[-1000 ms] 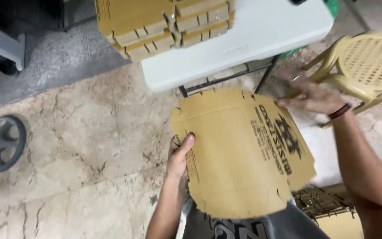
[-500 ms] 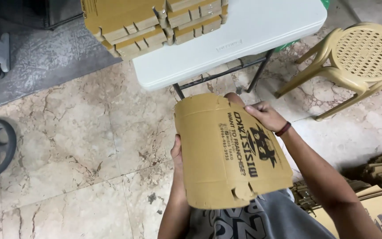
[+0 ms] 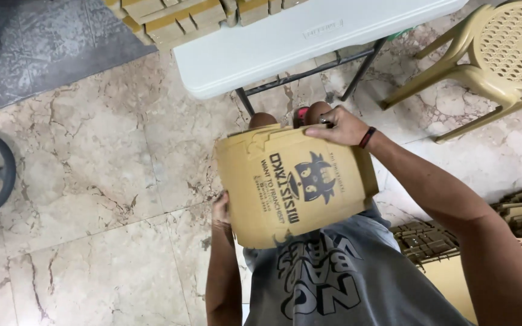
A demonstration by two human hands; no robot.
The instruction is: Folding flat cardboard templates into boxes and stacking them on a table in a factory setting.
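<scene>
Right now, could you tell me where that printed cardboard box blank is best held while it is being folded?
Grip the cardboard box blank by opposite edges. It is a thin, bowed sheet, so come from the sides, as shown: the left hand on the lower left edge and the right hand pinching the top right corner.

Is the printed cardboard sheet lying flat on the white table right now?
No, the cardboard sheet is held up off the white table, gripped between the left hand and the right hand.

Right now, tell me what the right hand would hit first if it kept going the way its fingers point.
The right hand points left along the cardboard box blank's top edge. Past it, probably just marble floor; depth is unclear.
</scene>
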